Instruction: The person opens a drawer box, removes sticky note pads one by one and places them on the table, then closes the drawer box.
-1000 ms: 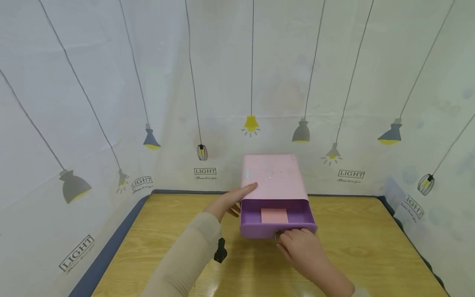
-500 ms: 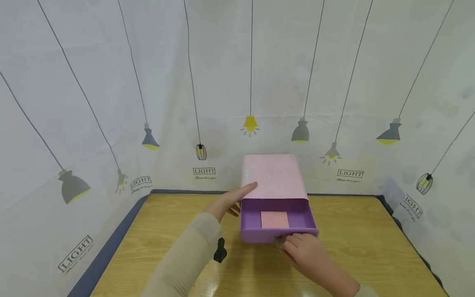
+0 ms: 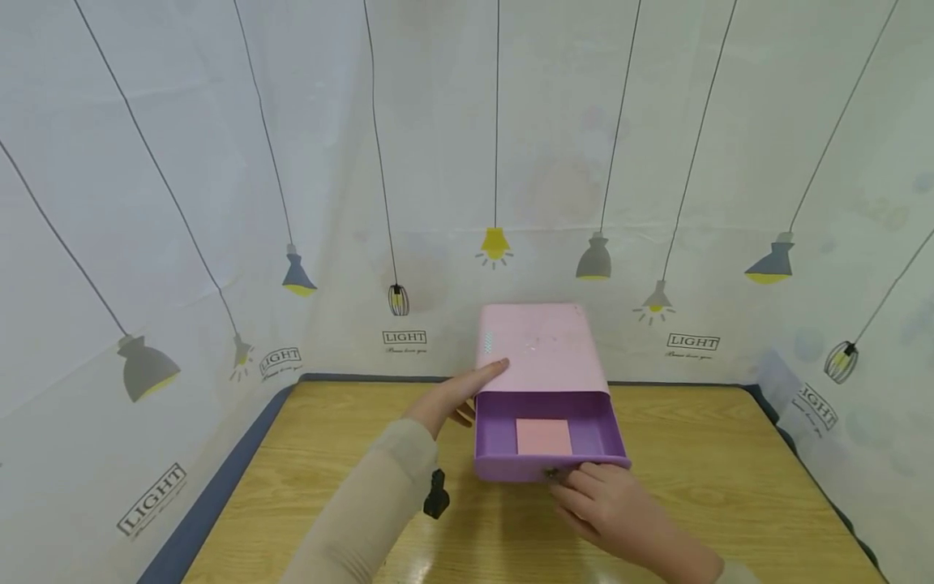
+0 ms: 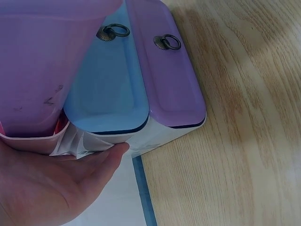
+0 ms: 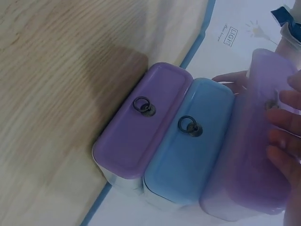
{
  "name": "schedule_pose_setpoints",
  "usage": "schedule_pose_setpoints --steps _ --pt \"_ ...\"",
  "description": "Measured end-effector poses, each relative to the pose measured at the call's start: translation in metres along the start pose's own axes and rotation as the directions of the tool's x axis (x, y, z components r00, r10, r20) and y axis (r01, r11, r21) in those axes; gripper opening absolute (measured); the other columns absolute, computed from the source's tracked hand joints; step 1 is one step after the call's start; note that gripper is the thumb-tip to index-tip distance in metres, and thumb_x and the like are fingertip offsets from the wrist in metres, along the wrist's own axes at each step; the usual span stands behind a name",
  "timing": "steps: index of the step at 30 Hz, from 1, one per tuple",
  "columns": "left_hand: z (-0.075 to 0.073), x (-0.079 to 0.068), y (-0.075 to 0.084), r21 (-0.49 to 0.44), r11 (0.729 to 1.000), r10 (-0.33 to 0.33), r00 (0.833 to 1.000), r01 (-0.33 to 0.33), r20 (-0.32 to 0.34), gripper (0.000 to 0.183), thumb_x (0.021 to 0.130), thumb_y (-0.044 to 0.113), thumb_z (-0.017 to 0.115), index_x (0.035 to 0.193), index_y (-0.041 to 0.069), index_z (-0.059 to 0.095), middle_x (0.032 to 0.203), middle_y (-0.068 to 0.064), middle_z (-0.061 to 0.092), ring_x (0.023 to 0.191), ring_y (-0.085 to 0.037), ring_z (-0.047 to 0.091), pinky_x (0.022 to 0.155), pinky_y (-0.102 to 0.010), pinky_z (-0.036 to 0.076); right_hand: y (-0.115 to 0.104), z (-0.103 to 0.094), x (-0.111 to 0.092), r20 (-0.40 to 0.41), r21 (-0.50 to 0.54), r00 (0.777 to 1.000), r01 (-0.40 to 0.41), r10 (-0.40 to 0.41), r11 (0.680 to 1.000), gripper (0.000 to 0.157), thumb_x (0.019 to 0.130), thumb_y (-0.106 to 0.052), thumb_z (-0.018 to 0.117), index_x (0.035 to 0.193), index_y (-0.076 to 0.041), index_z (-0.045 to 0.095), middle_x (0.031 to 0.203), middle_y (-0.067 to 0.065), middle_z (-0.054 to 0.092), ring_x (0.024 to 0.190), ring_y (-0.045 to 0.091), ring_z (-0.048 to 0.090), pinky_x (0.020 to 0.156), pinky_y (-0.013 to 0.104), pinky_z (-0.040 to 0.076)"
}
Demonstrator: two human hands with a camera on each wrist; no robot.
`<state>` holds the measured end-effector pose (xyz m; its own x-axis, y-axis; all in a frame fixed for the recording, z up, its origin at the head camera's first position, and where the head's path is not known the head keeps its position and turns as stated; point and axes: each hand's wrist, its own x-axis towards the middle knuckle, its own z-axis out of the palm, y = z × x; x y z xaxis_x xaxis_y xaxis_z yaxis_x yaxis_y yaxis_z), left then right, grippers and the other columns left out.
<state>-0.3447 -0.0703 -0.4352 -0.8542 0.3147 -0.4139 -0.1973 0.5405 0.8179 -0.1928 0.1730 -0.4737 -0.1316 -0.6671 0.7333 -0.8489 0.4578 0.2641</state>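
Drawer (image 3: 512, 469): in the head view, purple, standing well out of the top of the cabinet (image 3: 540, 349), front towards the person, so its inside shows from above.
Pad (image 3: 544, 436): pink, flat on the drawer floor (paper notes, by the look of it).
Left hand (image 3: 456, 393): one digit on the cabinet's top, others down its side; a wide, spread contact, probably to brace it against a pull.
Right hand (image 3: 606, 499): fingers bent at the front's upper edge beside the pull (image 3: 550, 473), gripping the drawer there, likely because that edge gives good purchase.
Cabinet side: in the left wrist view, the left hand lies along it, fingers straight; the drawer juts out past the lower two.
Lower drawers: blue drawer (image 4: 110, 80) and bottom drawer (image 4: 167, 75), both pushed in, each with a ring.
Pull: in the right wrist view, fingertips crowd beside it; whether one hooks its ring, I cannot tell.
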Motion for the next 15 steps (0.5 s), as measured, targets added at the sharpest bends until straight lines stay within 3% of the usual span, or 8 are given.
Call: schedule_pose_setpoints --steps 7,11,15 --pt "0.000 0.003 -0.001 0.003 1.000 -0.009 1.000 0.009 -0.007 0.105 0.078 0.085 0.042 0.145 0.004 0.042 0.116 -0.021 0.057 0.098 -0.036 0.059 0.079 -0.049 0.050 0.008 -0.022 0.022 -0.099 0.033 0.990 0.105 -0.101 0.994 0.028 0.099 -0.024 0.054 0.083 -0.010 0.072 0.077 -0.002 0.063 0.065 0.013 0.055 0.059 0.027 0.048" --pt "0.000 0.004 -0.001 0.008 1.000 -0.006 1.000 0.006 -0.005 0.106 0.078 0.085 0.041 0.146 0.005 0.040 0.119 -0.022 0.056 0.099 -0.038 0.059 0.080 -0.049 0.050 0.020 -0.030 0.032 -0.130 0.083 0.990 0.067 -0.056 0.994 0.028 0.098 -0.024 0.056 0.080 -0.010 0.071 0.078 -0.002 0.063 0.066 0.013 0.055 0.060 0.025 0.046" --pt "0.001 0.004 -0.002 0.013 1.000 0.002 1.000 -0.002 0.000 0.105 0.078 0.085 0.041 0.146 0.006 0.041 0.121 -0.022 0.055 0.098 -0.037 0.059 0.080 -0.050 0.050 0.035 -0.035 0.033 -0.082 0.125 0.997 0.001 0.009 0.992 0.029 0.098 -0.027 0.055 0.079 -0.011 0.070 0.079 -0.004 0.061 0.067 0.013 0.053 0.060 0.025 0.045"
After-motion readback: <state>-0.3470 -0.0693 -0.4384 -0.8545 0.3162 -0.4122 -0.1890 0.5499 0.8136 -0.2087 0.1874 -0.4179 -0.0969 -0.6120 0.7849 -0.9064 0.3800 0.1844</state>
